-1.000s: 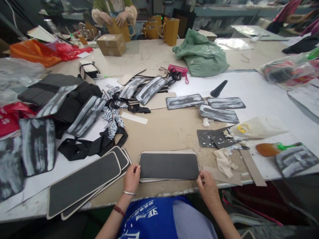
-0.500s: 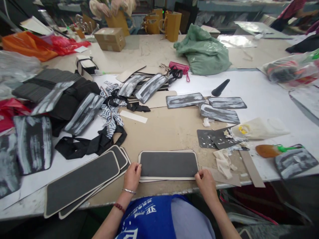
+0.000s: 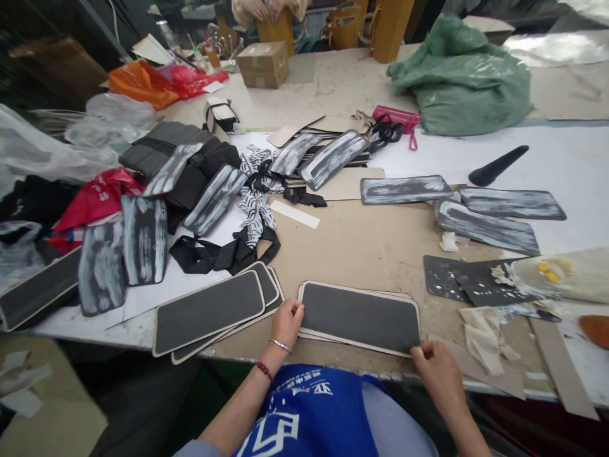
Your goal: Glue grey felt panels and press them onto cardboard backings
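Observation:
A dark grey rectangular panel with a pale border [image 3: 359, 317] lies in front of me at the table's front edge, on top of at least one similar panel whose edges peek out. My left hand [image 3: 287, 324] is closed in a pinch at its left end. At the lower right corner, my right hand [image 3: 436, 363] pinches the same panel between thumb and fingers. To the left of my left hand rests a fanned stack of like panels [image 3: 209, 311], touched by neither hand.
Black strips smeared with white [image 3: 404, 189] lie about the table. Scraps [image 3: 485, 339], black straps [image 3: 223, 254] and a pale bag with yellow bits [image 3: 566, 276] surround the work area. Farther back are a green bag [image 3: 471, 82], a cardboard box [image 3: 262, 65] and another person's hands [image 3: 266, 9].
My view has swung to the left, so everything appears farther right and the panel looks slanted. Both hands keep their pinch on the panel's ends.

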Motion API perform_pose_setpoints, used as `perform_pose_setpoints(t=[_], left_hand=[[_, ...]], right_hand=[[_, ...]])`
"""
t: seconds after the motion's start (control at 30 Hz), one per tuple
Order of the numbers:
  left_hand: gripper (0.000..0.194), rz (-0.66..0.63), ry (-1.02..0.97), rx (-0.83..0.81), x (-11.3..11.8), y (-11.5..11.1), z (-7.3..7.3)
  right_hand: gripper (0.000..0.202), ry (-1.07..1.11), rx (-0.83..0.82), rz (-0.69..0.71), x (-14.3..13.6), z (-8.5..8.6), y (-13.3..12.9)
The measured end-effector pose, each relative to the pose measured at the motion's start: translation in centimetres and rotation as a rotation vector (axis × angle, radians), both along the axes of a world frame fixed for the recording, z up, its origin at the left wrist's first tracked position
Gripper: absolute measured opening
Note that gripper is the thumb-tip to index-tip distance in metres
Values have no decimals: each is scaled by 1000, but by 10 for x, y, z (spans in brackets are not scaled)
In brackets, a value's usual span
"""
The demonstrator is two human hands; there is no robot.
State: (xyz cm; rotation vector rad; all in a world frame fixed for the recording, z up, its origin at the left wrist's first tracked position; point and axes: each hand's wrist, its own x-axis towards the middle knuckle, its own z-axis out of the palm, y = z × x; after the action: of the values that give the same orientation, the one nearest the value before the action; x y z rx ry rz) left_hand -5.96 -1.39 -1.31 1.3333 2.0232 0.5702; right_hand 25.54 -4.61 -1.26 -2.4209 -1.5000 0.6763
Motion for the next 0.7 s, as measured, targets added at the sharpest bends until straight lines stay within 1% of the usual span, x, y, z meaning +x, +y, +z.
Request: perform_pose_setpoints(t=[0.2,0.4,0.53,0.7], left_hand=[[15,-20,-7,-5,-1,-2,2],[19,-63,32,-2,-4,-1,-3],[20,-87,56,-17,-4,0,-5],[18,-97,87,-31,-3,2,-2]], right_hand=[[13,-15,-31,-81,-5,4,0],[10,-6,-37,-162,-6,1,-1],[10,-2,-22,-183,-5,-2,-3],[10,-2,-18,-181,-5,-4,-3]])
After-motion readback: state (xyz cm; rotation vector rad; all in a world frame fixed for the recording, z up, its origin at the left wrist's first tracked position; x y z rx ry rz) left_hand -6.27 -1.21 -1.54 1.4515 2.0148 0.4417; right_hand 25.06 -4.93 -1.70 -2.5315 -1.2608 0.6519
